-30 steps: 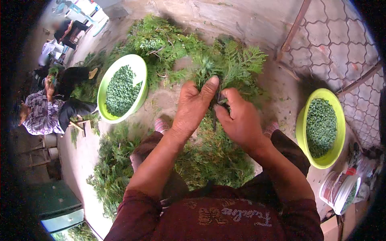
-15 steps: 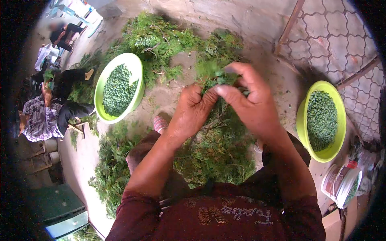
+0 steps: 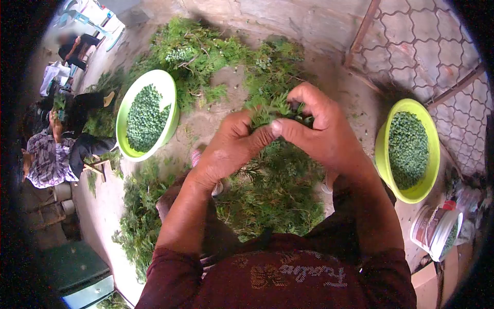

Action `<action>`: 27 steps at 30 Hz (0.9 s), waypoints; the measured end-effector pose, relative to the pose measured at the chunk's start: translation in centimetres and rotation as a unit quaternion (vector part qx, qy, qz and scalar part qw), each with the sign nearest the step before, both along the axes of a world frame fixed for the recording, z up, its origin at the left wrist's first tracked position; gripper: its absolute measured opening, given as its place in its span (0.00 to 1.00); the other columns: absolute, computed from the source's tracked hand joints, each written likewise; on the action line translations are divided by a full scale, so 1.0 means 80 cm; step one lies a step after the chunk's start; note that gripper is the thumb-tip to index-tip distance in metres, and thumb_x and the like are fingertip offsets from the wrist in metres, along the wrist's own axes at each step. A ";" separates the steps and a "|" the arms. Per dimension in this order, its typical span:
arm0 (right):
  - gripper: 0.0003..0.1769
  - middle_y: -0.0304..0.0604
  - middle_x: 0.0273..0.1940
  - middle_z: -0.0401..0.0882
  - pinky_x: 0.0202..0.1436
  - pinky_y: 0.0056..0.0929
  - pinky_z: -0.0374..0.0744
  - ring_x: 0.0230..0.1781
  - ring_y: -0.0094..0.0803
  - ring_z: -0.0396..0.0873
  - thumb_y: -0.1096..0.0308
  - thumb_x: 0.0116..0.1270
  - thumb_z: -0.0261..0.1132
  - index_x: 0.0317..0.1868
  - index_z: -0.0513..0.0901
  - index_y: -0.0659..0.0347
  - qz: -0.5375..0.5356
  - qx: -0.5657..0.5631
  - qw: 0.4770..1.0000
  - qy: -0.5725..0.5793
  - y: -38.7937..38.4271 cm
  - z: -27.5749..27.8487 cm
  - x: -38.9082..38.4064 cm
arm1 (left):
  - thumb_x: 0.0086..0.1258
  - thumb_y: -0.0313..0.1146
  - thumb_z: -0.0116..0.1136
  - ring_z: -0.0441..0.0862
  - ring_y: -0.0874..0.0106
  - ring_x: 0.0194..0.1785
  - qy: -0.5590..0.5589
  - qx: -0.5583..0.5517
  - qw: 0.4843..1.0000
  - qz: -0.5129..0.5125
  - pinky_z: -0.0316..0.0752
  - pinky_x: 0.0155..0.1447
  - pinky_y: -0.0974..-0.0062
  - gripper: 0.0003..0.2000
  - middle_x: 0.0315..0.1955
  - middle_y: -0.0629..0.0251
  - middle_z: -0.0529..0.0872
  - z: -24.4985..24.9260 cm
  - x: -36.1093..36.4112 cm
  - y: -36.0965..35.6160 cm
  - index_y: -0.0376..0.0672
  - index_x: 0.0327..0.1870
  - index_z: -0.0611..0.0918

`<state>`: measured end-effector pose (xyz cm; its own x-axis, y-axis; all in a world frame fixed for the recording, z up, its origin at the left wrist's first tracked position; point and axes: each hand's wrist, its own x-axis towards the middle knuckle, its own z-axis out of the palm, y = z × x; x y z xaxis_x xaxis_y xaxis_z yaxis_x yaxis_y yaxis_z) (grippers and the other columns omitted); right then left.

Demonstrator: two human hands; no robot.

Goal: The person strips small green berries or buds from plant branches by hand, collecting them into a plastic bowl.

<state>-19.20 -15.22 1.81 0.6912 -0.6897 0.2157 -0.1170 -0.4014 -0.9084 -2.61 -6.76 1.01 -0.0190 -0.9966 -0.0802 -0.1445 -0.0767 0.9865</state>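
My left hand (image 3: 231, 141) is closed around a green, feathery evergreen sprig (image 3: 266, 113) above the floor between my legs. My right hand (image 3: 324, 129) meets it there, thumb tip against the left thumb and index finger curled over. Small dark-green berries (image 3: 307, 121) show within the right hand's curled fingers, partly hidden. Below both hands lies a heap of cut evergreen branches (image 3: 272, 190). To the left stands a light-green basin (image 3: 173, 118) holding many round green berries (image 3: 146, 118). A yellow-green basin (image 3: 383, 157) on the right holds more of them.
More branches (image 3: 195, 51) lie along the wall and at my left (image 3: 141, 216). A white bucket (image 3: 432, 232) lies tilted at the lower right, near a metal grille (image 3: 422, 51). At the left sits a person in a patterned shirt (image 3: 49, 157); another person (image 3: 74, 49) sits farther back.
My right index finger has curled in and both hands have come slightly lower. The sprig sits lower between them. The view has shifted a little.
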 end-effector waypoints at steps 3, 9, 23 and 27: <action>0.12 0.39 0.33 0.75 0.34 0.25 0.73 0.32 0.21 0.70 0.71 0.57 0.66 0.38 0.72 0.65 -0.015 0.014 0.999 -0.029 0.004 0.009 0.000 | 0.67 0.32 0.58 0.75 0.84 0.37 0.064 -0.049 0.995 0.066 0.72 0.42 0.82 0.11 0.34 0.74 0.82 0.000 -0.003 -0.005 0.38 0.46 0.79; 0.11 0.35 0.29 0.71 0.33 0.21 0.70 0.33 0.17 0.67 0.70 0.59 0.64 0.38 0.73 0.65 -0.041 0.113 0.988 -0.094 0.005 0.009 0.000 | 0.65 0.28 0.59 0.75 0.85 0.37 0.112 -0.002 0.991 0.077 0.72 0.41 0.84 0.09 0.33 0.74 0.83 0.017 -0.010 -0.001 0.37 0.44 0.81; 0.17 0.35 0.25 0.70 0.13 0.14 0.58 0.14 0.16 0.61 0.52 0.69 0.54 0.33 0.72 0.58 0.011 0.441 0.867 -0.231 -0.010 0.013 -0.015 | 0.64 0.30 0.61 0.76 0.84 0.36 0.130 0.007 0.982 0.137 0.72 0.40 0.84 0.09 0.34 0.72 0.84 0.011 0.004 -0.001 0.40 0.43 0.82; 0.17 0.33 0.23 0.70 0.17 0.16 0.62 0.16 0.15 0.62 0.54 0.68 0.57 0.41 0.74 0.62 -0.064 0.212 0.968 -0.118 0.000 0.008 0.008 | 0.65 0.29 0.59 0.76 0.84 0.35 0.133 0.020 0.983 0.121 0.72 0.39 0.84 0.08 0.33 0.73 0.84 0.015 0.002 0.001 0.38 0.43 0.81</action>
